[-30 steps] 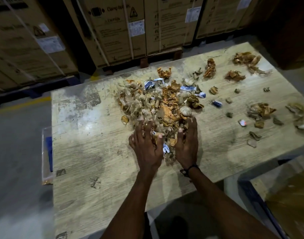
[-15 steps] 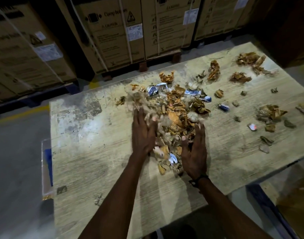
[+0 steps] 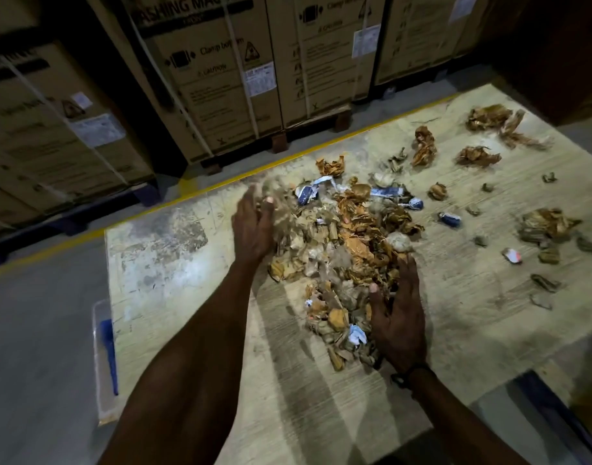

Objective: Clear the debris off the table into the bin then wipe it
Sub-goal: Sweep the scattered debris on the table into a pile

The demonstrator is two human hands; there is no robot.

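Debris (image 3: 348,250) is heaped mid-desk (image 3: 173,263) between flat, released left (image 3: 252,229) and right (image 3: 397,317) hands, scraps (image 3: 549,226) lying apart; binning into the bin (image 3: 103,357) and wiping are judged undone.

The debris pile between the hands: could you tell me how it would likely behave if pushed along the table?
The debris pile looks like crumpled paper and dry scraps, so probably light. Being loose, it would likely spread and shed bits rather than slide together. The left hand and right hand flanking it should help contain it.
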